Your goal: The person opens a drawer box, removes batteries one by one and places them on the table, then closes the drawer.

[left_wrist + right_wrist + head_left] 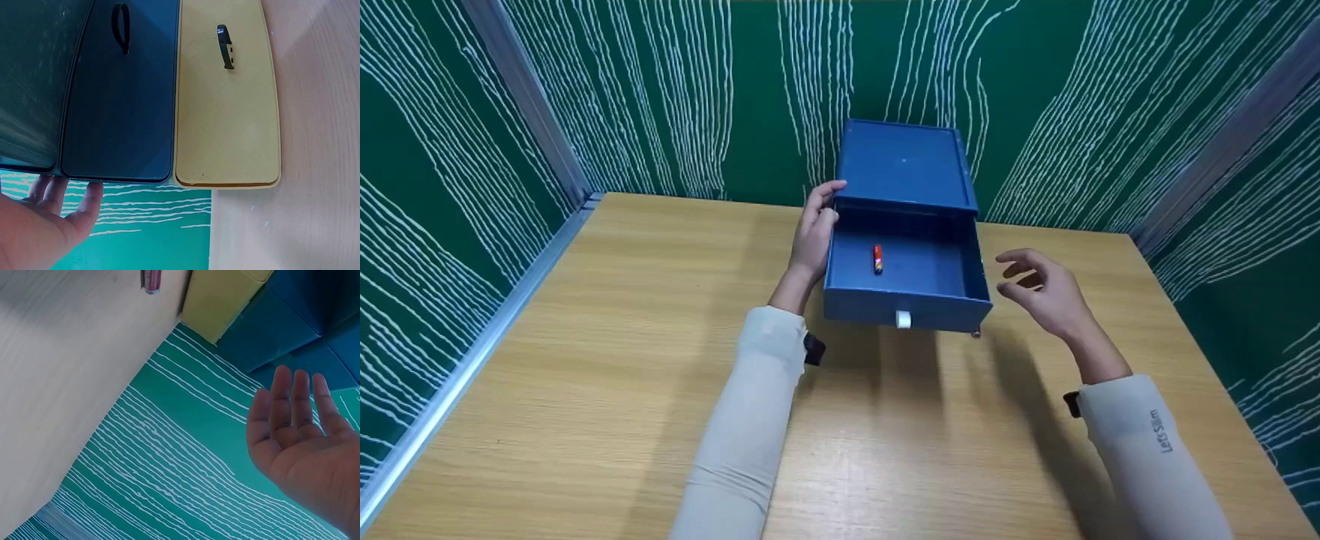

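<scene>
Grip on the left (pixel 814 232) laid along the side of the drawer unit (pixel 906 161), fingers extended, nothing pinched. Grip on the right (pixel 1046 292) just off the right wall of the pulled-out drawer (pixel 855 306), loosely bent, thumb apart, also around nothing. Best, probably, to brace firmly from the left against twisting, and to bring the right in from above without bumping the rim. Slide squarely to avoid jamming. Inside, left of centre, a slim battery (pixel 877 259), lying front to back, red with a dark near end, likely apt to roll if jolted. Around it, plain blue walls and a white tab (pixel 904 319) in front. Below, another blue drawer (pixel 118 112) and a yellow drawer (pixel 228 129), each with a black loop (pixel 226 50). On the tabletop (pixel 585 375), a pinkish-red cylinder (pixel 152 281), partly out of frame.
</scene>
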